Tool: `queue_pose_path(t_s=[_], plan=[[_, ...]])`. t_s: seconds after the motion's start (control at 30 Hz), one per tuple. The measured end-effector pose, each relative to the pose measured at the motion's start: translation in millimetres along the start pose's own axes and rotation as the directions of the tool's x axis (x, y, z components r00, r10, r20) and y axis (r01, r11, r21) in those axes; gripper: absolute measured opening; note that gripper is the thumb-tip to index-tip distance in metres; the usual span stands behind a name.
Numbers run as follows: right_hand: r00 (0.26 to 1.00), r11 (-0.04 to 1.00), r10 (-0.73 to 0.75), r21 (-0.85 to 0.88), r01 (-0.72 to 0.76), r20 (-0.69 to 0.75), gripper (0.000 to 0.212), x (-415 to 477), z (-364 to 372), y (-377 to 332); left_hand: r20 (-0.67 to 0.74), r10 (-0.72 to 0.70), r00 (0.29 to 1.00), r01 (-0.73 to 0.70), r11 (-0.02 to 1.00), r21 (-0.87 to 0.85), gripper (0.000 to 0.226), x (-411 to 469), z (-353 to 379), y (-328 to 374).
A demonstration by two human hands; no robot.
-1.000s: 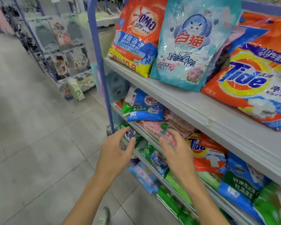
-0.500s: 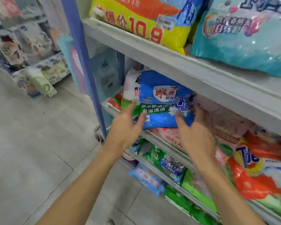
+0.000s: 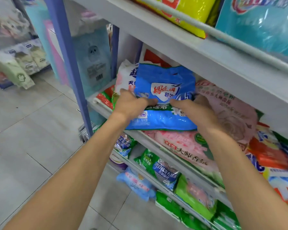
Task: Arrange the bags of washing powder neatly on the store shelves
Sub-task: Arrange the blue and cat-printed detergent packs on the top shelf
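Both hands grip a blue bag (image 3: 163, 90) of washing powder on the middle shelf (image 3: 158, 146): the left hand (image 3: 131, 103) clasps its left edge, the right hand (image 3: 196, 110) its right. It lies on a pink bag (image 3: 186, 146), beside a white bag (image 3: 125, 77).

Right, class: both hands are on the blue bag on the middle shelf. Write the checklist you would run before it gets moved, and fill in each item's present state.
1. Left hand grips the blue bag on its left side: ok.
2. Right hand grips its right side: ok.
3. Bag lies flat and square to the shelf edge: not ok, it is propped up and crumpled on the pink bag.
4. Free slot behind to take it: cannot tell, the white bag and the blue bag itself hide the back.
5. Neighbouring bags tidy: not ok, the pink bag hangs over the middle shelf edge.
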State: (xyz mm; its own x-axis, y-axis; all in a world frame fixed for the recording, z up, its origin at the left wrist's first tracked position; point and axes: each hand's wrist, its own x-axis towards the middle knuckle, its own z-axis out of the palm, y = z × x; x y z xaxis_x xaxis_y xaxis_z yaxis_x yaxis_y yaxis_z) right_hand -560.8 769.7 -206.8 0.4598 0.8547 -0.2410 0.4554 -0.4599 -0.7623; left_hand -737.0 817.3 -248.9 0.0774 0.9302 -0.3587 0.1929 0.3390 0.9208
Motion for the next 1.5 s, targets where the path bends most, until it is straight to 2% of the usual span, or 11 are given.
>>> queue_pose_path(t_s=[0.07, 0.17, 0.27, 0.43, 0.53, 0.7, 0.83, 1.03, 1.23, 1.37, 1.5], plan=[[0.997, 0.983, 0.038, 0.180, -0.048, 0.063, 0.026, -13, -6, 1, 0.142, -0.084, 0.986, 0.111, 0.975, -0.195, 0.040, -13, -9, 2], [0.980, 0.925, 0.075, 0.355, -0.137, 0.182, 0.032, -42, -9, 13, 0.329, -0.129, 0.936, 0.245, 0.908, -0.341, 0.014, -41, -17, 0], [0.966, 0.857, 0.119, 0.467, -0.217, 0.231, 0.046, -79, -11, 24, 0.385, -0.056, 0.921, 0.243, 0.855, -0.457, 0.031, -69, -26, -9], [0.970, 0.765, 0.045, 0.616, -0.187, 0.239, 0.027, -144, -23, 34, 0.439, 0.009, 0.899, 0.238, 0.831, -0.503, 0.072, -121, -45, -19], [0.947, 0.721, -0.001, 0.657, -0.222, 0.321, 0.045, -185, -33, 41, 0.452, -0.018, 0.892, 0.264, 0.832, -0.488, 0.058, -159, -52, -24], [0.921, 0.683, 0.152, 0.636, -0.361, 0.359, 0.055, -234, -58, 57, 0.467, -0.067, 0.882, 0.291, 0.856, -0.428, 0.042, -215, -47, -17], [0.942, 0.631, 0.189, 0.701, -0.332, 0.276, 0.051, -267, -93, 71, 0.464, -0.049, 0.885, 0.255, 0.883, -0.394, 0.041, -251, -15, 15], [0.962, 0.547, 0.238, 0.800, -0.246, 0.133, 0.050, -327, -175, 108, 0.596, 0.016, 0.803, 0.230, 0.914, -0.334, 0.043, -313, 56, 47], [0.963, 0.492, 0.249, 0.870, -0.037, -0.100, 0.050, -401, -263, 153, 0.691, 0.123, 0.712, 0.122, 0.948, -0.295, 0.043, -392, 143, 77], [0.923, 0.447, 0.264, 0.883, 0.140, -0.280, 0.034, -443, -320, 177, 0.743, 0.115, 0.659, 0.141, 0.952, -0.273, 0.054, -445, 204, 97], [0.853, 0.476, 0.296, 0.841, 0.258, -0.429, 0.030, -477, -372, 199, 0.769, 0.175, 0.615, 0.105, 0.948, -0.299, 0.041, -495, 259, 114]])
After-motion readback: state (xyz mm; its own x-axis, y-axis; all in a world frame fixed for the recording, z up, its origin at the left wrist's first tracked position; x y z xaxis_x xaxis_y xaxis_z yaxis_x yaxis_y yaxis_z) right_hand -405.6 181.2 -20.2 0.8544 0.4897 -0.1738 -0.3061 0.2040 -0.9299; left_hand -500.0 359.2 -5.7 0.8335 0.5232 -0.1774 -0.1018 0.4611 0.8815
